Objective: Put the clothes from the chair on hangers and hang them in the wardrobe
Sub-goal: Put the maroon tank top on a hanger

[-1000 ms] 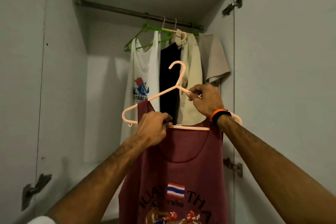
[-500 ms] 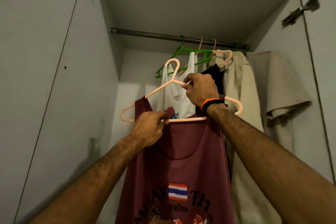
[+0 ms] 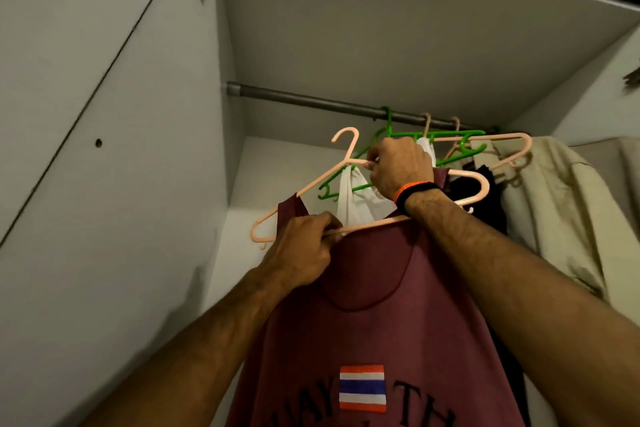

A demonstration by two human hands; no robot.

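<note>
Below the wardrobe rail (image 3: 311, 102), the right hand (image 3: 398, 170) pinches the neck of the peach hanger (image 3: 311, 187), and the left hand (image 3: 304, 246) grips its lower bar together with the maroon tank top (image 3: 374, 322) draped on it. Hook tip sits beneath the rail, not engaged. Hung garments (image 3: 554, 204) occupy the rail's right portion.

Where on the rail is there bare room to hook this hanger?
The rail is bare from its left end by the side wall to the green hanger. Rightward it is crowded: green and peach hangers with a beige shirt.
</note>
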